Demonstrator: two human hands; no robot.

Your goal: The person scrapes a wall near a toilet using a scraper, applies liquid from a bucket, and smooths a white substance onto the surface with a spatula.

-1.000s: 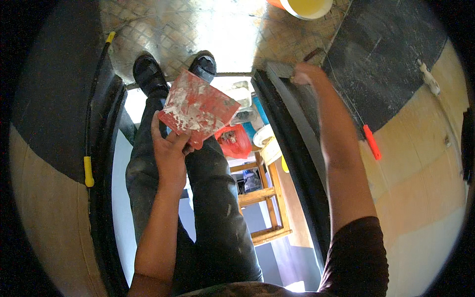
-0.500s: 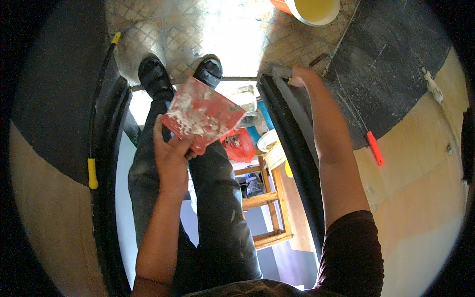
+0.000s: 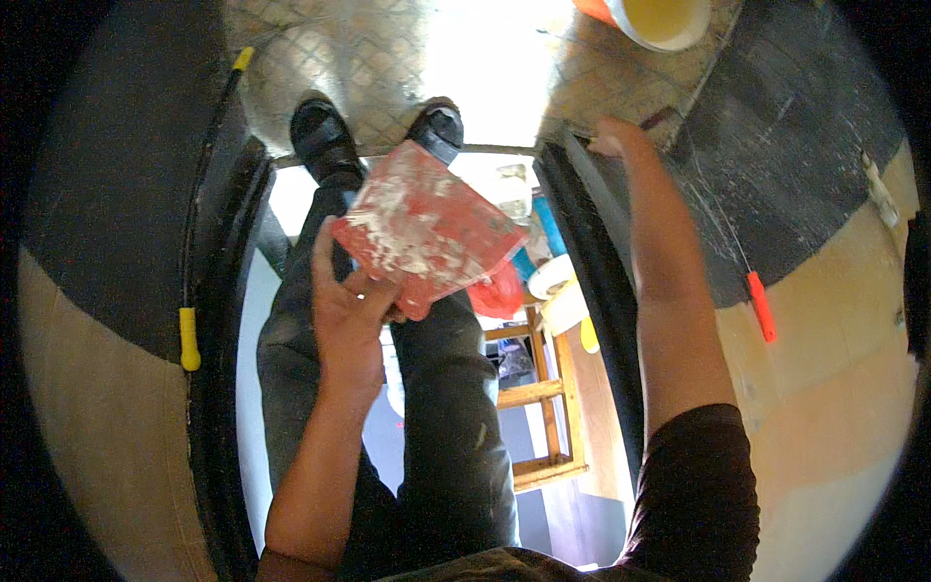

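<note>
Drifted toward three o'clock in view, that red board (image 3: 432,228) sits at one o'clock from the left hand (image 3: 351,310) clutching it; the right hand (image 3: 616,138), I can't tell.

The left hand (image 3: 354,315) is carrying the red board (image 3: 432,228) a little rightward, hiding more of the red bag (image 3: 497,295). The right hand (image 3: 615,138) is edging closer to the black frame (image 3: 590,252). More of the bucket (image 3: 669,48) is coming into view.
</note>
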